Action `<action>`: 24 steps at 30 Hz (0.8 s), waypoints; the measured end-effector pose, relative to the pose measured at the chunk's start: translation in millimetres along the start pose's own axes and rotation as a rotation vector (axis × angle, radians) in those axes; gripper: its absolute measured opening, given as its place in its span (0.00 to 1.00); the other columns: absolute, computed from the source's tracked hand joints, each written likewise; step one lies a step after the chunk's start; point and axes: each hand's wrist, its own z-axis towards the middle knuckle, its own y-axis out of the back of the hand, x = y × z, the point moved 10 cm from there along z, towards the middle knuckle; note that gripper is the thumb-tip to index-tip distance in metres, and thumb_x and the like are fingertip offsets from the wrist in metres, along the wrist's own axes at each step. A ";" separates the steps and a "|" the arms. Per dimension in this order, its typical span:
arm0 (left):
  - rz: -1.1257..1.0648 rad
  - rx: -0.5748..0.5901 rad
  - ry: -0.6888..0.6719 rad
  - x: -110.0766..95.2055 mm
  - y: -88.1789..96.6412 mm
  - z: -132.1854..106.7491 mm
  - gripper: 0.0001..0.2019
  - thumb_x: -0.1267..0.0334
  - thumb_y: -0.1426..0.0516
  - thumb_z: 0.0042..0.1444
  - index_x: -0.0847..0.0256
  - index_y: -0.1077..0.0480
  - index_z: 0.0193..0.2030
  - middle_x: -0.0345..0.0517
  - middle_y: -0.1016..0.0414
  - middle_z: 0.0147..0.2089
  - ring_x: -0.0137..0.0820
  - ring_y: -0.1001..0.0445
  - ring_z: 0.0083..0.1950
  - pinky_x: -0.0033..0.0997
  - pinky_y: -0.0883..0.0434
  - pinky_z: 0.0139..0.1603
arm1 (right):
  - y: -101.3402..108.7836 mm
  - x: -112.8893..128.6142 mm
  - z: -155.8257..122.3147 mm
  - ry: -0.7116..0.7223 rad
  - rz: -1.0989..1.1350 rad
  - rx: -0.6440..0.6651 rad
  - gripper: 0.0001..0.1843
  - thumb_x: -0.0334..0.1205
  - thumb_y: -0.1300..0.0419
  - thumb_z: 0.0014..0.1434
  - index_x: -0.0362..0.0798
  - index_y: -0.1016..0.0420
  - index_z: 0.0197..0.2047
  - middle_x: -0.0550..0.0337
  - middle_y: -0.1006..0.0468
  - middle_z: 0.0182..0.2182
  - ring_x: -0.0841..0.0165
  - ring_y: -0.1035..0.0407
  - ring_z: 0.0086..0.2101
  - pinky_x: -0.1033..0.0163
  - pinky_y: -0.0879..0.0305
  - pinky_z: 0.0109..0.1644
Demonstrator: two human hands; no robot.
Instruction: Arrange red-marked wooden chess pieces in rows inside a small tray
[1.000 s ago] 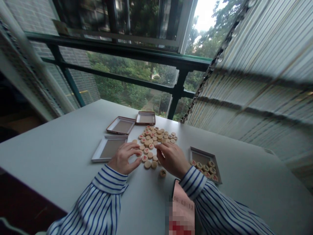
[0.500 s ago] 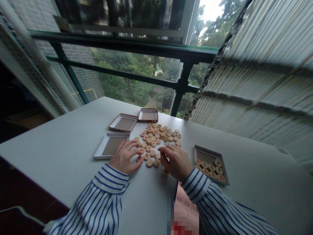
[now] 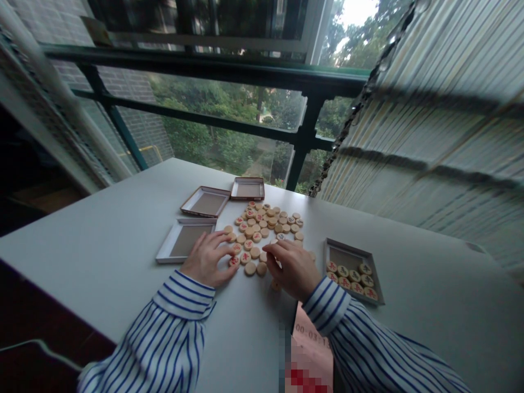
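Several round wooden chess pieces [image 3: 262,226] with red marks lie scattered on the white table [image 3: 102,245]. My left hand [image 3: 208,259] rests at the pile's near left edge, its fingers stretched out and its fingertips touching a red-marked piece. My right hand [image 3: 290,267] sits at the pile's near right edge with its fingers curled over pieces; what they pinch is hidden. A white tray [image 3: 355,273] to the right of my right hand holds several pieces along its near side.
Three shallow trays stand left and behind the pile: a white one [image 3: 182,240], a brown-rimmed one [image 3: 206,201] and another [image 3: 248,188]. A railing and window [image 3: 229,125] lie beyond the table's far edge. A striped blind [image 3: 429,125] hangs at right.
The view has shifted slightly. Both hands stayed at the pile's near edge; my left fingertips slid a little toward a red-marked piece, and my right hand's fingers curled further.
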 end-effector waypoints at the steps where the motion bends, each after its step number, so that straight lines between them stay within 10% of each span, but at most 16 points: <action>1: -0.001 -0.001 0.003 0.0 0.1 -0.1 0.10 0.57 0.43 0.42 0.53 0.27 0.33 0.49 0.27 0.46 0.46 0.35 0.53 0.60 0.44 0.54 | 0.1 -0.2 -0.1 -0.001 0.002 0.000 0.12 0.33 0.50 0.57 0.48 0.27 0.40 0.58 0.26 0.31 0.70 0.34 0.33 0.67 0.43 0.35; 24: 0.040 0.071 0.032 -1.8 -0.3 1.0 0.09 0.57 0.44 0.44 0.57 0.27 0.31 0.50 0.28 0.46 0.46 0.36 0.55 0.57 0.45 0.55 | -1.1 -1.6 -0.3 -0.014 0.027 0.018 0.13 0.35 0.51 0.57 0.48 0.28 0.41 0.57 0.26 0.32 0.70 0.34 0.33 0.67 0.43 0.34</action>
